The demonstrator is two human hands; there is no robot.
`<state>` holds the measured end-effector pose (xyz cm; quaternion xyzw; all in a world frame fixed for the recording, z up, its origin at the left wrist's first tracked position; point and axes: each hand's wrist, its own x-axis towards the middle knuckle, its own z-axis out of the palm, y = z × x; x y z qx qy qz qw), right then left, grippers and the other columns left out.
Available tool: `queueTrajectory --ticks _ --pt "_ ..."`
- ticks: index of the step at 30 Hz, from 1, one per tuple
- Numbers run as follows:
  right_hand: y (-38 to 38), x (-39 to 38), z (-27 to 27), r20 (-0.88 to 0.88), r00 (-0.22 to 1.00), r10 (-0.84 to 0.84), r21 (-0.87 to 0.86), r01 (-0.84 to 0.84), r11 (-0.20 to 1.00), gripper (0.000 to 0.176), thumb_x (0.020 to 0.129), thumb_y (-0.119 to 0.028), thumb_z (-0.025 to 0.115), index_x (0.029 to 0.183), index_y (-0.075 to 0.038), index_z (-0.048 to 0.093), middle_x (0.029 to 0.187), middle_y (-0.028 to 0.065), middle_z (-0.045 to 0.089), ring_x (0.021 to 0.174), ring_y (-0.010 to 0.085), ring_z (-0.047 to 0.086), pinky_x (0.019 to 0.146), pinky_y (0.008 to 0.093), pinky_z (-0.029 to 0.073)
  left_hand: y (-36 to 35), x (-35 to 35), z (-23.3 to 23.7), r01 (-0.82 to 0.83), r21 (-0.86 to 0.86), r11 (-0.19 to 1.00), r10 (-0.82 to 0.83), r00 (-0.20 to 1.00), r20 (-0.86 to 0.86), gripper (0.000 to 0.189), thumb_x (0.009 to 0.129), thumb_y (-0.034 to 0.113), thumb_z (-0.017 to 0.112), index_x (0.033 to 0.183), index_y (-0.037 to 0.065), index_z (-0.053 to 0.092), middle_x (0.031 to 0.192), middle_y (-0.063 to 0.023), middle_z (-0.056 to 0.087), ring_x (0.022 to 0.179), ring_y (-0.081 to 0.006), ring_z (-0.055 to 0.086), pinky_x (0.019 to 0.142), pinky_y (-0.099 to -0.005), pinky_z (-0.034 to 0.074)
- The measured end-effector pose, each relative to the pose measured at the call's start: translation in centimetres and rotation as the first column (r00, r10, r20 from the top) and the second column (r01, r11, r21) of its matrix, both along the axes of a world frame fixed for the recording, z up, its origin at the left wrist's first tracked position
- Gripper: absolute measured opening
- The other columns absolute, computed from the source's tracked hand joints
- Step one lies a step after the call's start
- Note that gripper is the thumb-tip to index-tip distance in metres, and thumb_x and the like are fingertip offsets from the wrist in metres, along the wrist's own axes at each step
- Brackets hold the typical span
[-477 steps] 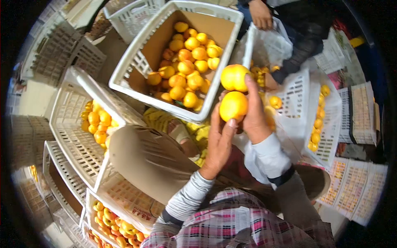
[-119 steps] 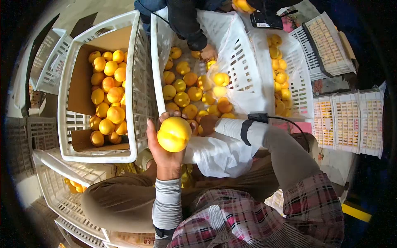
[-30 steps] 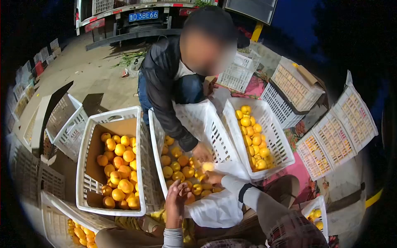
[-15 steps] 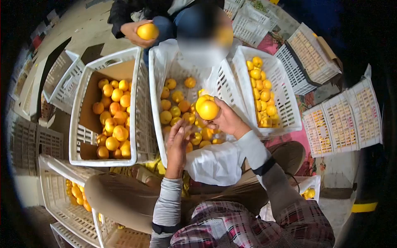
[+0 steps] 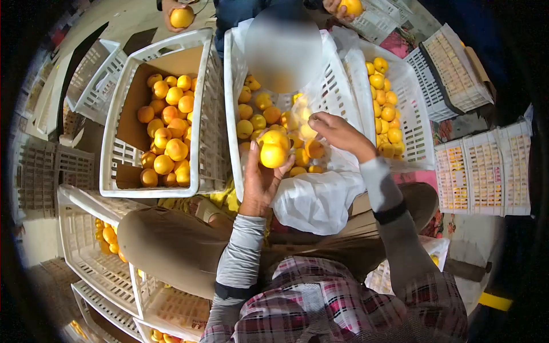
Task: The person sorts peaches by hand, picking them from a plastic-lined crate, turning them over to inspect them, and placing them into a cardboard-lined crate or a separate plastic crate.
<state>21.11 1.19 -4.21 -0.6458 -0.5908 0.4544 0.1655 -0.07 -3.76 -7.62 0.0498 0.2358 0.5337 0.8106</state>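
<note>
Head view: the left hand is cradling yellow fruit over the middle crate, best supporting without squeezing; the right hand is hovering beside, loosely curled, grasping nothing visible

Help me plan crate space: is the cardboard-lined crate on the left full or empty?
Neither: the crate is partly filled. Yellow fruit lies inside, with bare cardboard showing beside it.

Legible text: none. Small red marking on outer wall of white crate, upper left: present, characters too small to resolve. Faint red mark on pale crates, far right: likewise unreadable. No word, brand or number can be transcribed.
</note>
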Motion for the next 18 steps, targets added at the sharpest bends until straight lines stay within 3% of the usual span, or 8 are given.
queueTrajectory --ticks 2,7,9,10,11,13,16,18 --pt "1.3 1.0 -2.7 0.366 0.922 0.126 0.07 -0.162 0.984 0.053 0.084 -0.042 0.046 0.111 0.004 0.051 0.099 0.0252 0.058 0.095 0.0371 0.056 0.081 0.0384 0.044 0.1 -0.2 -0.1 0.043 0.006 0.999 -0.043 0.997 0.061 0.054 0.087 0.048 0.045 0.115 0.002 0.045 0.105 -0.0159 0.055 0.092 -0.0269 0.058 0.077 -0.0359 0.052" --pt "2.3 -0.4 -6.1 0.485 0.831 0.272 -0.069 -0.273 0.959 0.051 0.085 -0.041 0.046 0.11 0.003 0.052 0.102 0.0239 0.058 0.096 0.037 0.055 0.083 0.0378 0.043 0.5 -0.9 -1.1 0.138 0.017 0.99 -0.139 0.977 0.163 0.058 0.085 0.055 0.041 0.107 0.002 0.049 0.088 -0.0139 0.057 0.07 -0.0202 0.056 0.056 -0.028 0.048" --pt "2.8 -1.2 -6.2 0.4 0.888 0.229 -0.11 -0.201 0.973 0.051 0.085 -0.042 0.047 0.111 0.001 0.052 0.102 0.023 0.058 0.097 0.0329 0.056 0.084 0.0347 0.043 0.7 -0.7 -0.5 0.102 -0.049 0.994 -0.095 0.988 0.119 0.057 0.086 0.056 0.039 0.102 0.003 0.052 0.083 -0.0103 0.058 0.063 -0.0196 0.055 0.051 -0.0254 0.045" --pt "2.5 -1.4 -7.0 -0.017 0.996 0.093 0.006 -0.093 0.996 0.048 0.085 -0.039 0.051 0.113 0.0 0.05 0.104 0.0198 0.058 0.098 0.0275 0.056 0.084 0.0328 0.042 0.7 -0.7 -0.7 0.098 -0.071 0.993 -0.088 0.986 0.139 0.056 0.085 0.055 0.039 0.102 0.003 0.052 0.083 -0.0099 0.059 0.063 -0.0195 0.055 0.051 -0.0257 0.045" --pt "1.8 -2.3 -5.6 -0.019 0.995 0.097 0.002 -0.097 0.995 0.048 0.085 -0.039 0.051 0.113 0.0 0.05 0.104 0.0198 0.058 0.098 0.0275 0.056 0.084 0.0328 0.042 0.7 -0.7 -0.8 0.1 -0.094 0.991 -0.084 0.984 0.16 0.056 0.085 0.055 0.039 0.102 0.003 0.052 0.083 -0.0094 0.059 0.062 -0.0193 0.056 0.051 -0.0261 0.045" --pt "0.5 -4.9 -0.2 -0.649 0.759 0.047 0.004 -0.058 0.998 0.049 0.08 -0.024 0.061 0.12 0.0 0.046 0.108 0.0088 0.056 0.099 0.0176 0.053 0.085 0.03 0.042 0.7 -0.7 -0.8 0.107 -0.093 0.99 -0.091 0.982 0.165 0.053 0.086 0.053 0.039 0.101 0.004 0.052 0.084 -0.0088 0.059 0.062 -0.0186 0.055 0.051 -0.0265 0.046" --pt "-1.3 -7.0 1.9 -0.279 0.876 0.394 0.224 -0.339 0.913 0.059 0.072 -0.019 0.07 0.122 -0.002 0.044 0.111 0.0096 0.053 0.1 0.0166 0.052 0.087 0.029 0.04 0.8 -0.6 -1.3 0.149 -0.018 0.989 -0.139 0.957 0.256 0.052 0.086 0.054 0.039 0.102 0.005 0.052 0.085 -0.0082 0.059 0.065 -0.0189 0.057 0.054 -0.028 0.048" --pt "-1.9 -7.7 1.9 -0.212 0.898 0.386 0.257 -0.33 0.909 0.062 0.068 -0.019 0.072 0.121 -0.002 0.044 0.111 0.0105 0.053 0.1 0.0174 0.052 0.088 0.0294 0.04 0.7 -0.5 -1.0 0.146 -0.157 0.977 -0.137 0.988 0.069 0.051 0.087 0.052 0.037 0.105 0.006 0.051 0.092 -0.0089 0.058 0.076 -0.02 0.059 0.063 -0.0306 0.05"
